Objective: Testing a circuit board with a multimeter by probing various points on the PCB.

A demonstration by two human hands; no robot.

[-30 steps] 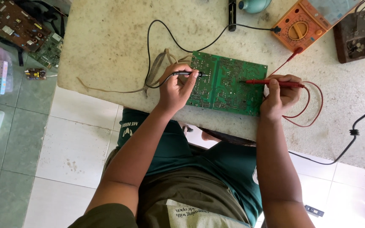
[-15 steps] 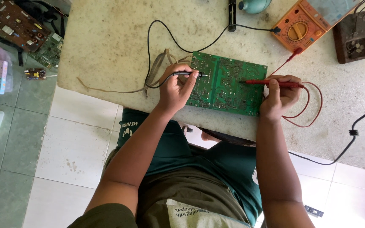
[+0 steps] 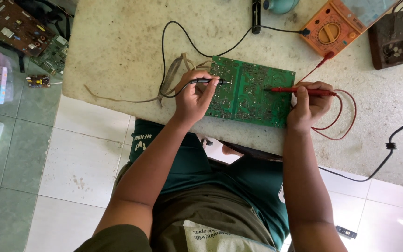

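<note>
Two probes on one green circuit board, centre of frame.

Left hand (image 3: 193,99) is clamped on the black probe (image 3: 207,81); long axis roughly level, tip pointing right onto the circuit board (image 3: 250,92) near its left edge. Right hand (image 3: 309,103) is closed around the red probe (image 3: 299,91); long axis level, tip pointing left onto the board's right half. The board lies flat on the worktop (image 3: 117,51), long side running left to right. One orange multimeter (image 3: 334,29) sits upper right, with one black lead and one red lead. Two more boards lie on the floor (image 3: 80,158), upper left.
</note>
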